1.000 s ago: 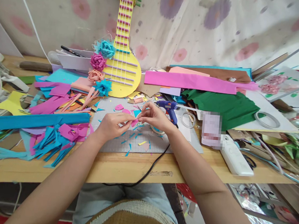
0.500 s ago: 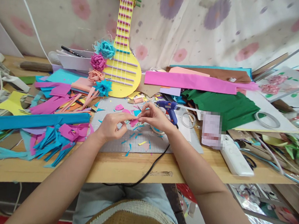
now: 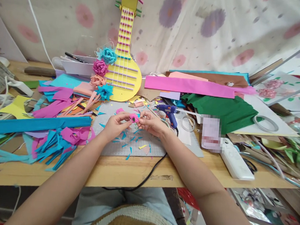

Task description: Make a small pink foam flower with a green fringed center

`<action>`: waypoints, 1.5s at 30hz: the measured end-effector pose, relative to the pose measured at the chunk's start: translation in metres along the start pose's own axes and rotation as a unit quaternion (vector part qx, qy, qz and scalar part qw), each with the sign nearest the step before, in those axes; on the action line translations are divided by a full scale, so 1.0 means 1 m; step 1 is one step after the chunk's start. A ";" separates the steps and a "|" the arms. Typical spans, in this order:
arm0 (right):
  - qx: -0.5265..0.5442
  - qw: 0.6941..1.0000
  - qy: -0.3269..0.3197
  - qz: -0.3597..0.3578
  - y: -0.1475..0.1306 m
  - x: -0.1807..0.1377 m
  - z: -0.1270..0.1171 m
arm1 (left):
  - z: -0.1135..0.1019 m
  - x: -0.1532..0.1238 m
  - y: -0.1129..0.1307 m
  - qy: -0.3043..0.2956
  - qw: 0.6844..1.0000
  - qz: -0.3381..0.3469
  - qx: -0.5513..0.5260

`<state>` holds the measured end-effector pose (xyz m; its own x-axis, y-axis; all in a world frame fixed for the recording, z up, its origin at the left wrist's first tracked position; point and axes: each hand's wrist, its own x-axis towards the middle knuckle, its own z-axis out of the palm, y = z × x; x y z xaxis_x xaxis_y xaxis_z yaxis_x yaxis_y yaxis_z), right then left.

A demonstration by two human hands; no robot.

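Note:
A small pink paper flower with a dark spot at its middle is held between my two hands. My left hand pinches it from the left side. From the right, the fingertips of my right hand close on its other edge. Both hands are above a grey cutting mat strewn with small blue, pink and yellow paper scraps. A blue glue gun lies just beyond my right hand. Behind the mat stands a yellow paper lute with white strings and paper flowers along its left side.
Crepe paper strips and a blue paper roll cover the left of the table. Pink paper, green crepe paper, a tape roll, a phone and a white power strip lie right. A black cable crosses the front edge.
The pink flower has been raised and turned so its middle shows. My left fingers have shifted from lying over it to pinching its side. The view has tilted up slightly.

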<state>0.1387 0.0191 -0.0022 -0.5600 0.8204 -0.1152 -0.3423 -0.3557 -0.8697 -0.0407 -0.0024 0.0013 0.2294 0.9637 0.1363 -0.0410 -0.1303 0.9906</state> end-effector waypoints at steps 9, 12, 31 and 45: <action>0.042 0.999 -0.016 0.014 0.003 0.002 0.001 | 0.008 -0.003 0.006 -0.002 1.000 0.015 0.026; 0.044 0.999 -0.014 0.019 0.003 0.002 0.001 | 0.008 -0.003 0.004 0.015 0.999 0.023 0.026; 0.039 0.999 0.029 0.012 0.009 0.006 0.005 | 0.011 -0.001 -0.010 0.089 0.993 0.057 0.054; -0.406 0.873 0.138 -0.231 0.014 -0.003 0.021 | 0.002 -0.001 -0.011 0.158 0.954 0.134 0.218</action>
<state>0.1197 0.0028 -0.0037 -0.2612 0.9090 0.3249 0.2276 0.3851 -0.8944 -0.0386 -0.0022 -0.0096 -0.0406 0.8951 0.4441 0.3671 -0.4000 0.8398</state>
